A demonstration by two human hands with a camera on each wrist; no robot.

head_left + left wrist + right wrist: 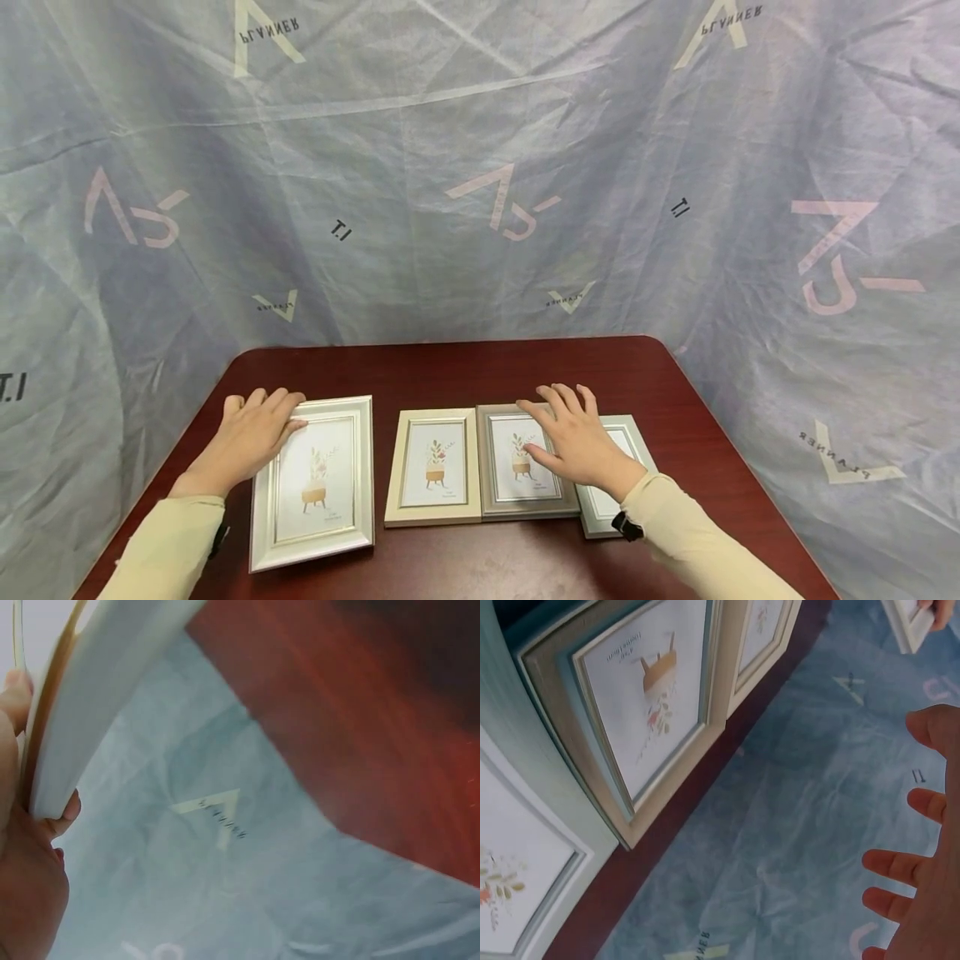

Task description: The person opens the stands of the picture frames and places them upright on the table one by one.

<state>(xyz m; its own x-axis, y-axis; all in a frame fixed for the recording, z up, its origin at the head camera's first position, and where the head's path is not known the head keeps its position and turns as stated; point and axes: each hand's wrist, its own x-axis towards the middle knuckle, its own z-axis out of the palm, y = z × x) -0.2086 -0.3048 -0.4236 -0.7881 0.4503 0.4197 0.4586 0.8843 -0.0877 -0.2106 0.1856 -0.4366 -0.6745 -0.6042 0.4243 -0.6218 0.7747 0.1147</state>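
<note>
My left hand grips the upper left edge of a silvery-white picture frame, thumb over its face. In the left wrist view the fingers curl round the edge of this frame, which is raised off the table. My right hand hovers with fingers spread over a taupe picture frame and partly covers a pale grey-green frame. Nothing is between the fingers of the right hand in the right wrist view. A cream frame lies left of the taupe one, edge against edge.
The frames lie in a row on a dark red wooden table. Each visible print shows a plant in a legged pot. A grey fabric curtain with printed letters hangs behind and at both sides of the table.
</note>
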